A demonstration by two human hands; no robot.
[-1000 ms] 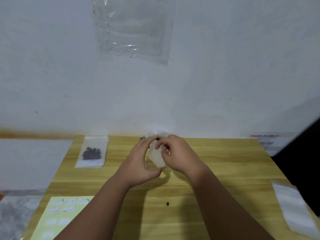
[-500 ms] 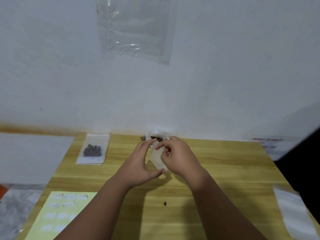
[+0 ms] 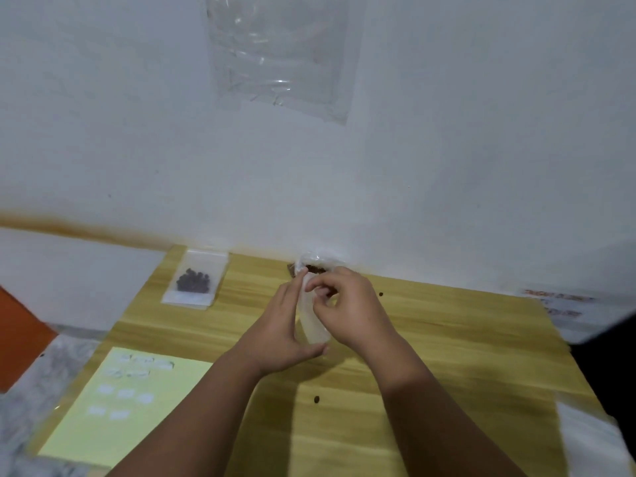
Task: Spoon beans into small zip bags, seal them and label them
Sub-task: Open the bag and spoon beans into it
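Note:
A small clear zip bag (image 3: 314, 327) stands upright between my hands over the middle of the wooden table (image 3: 447, 339). My left hand (image 3: 282, 332) holds it from the left, fingertips at its top edge and thumb under its bottom. My right hand (image 3: 347, 309) pinches the bag's top from the right. Just behind them a container of dark beans (image 3: 314, 266) sits against the wall, partly hidden. A filled zip bag with dark beans (image 3: 194, 282) lies flat at the back left. A yellow label sheet (image 3: 124, 401) with white stickers lies at the front left.
Loose single beans lie on the table, one bean (image 3: 316, 399) near the front and another bean (image 3: 380, 294) right of my hands. A stack of empty clear bags (image 3: 592, 442) lies at the front right corner. A plastic sleeve (image 3: 280, 49) hangs on the wall.
The view has shifted, so everything sits a little lower and to the right. Both hands keep hold of the small bag, fingers working at its top edge.

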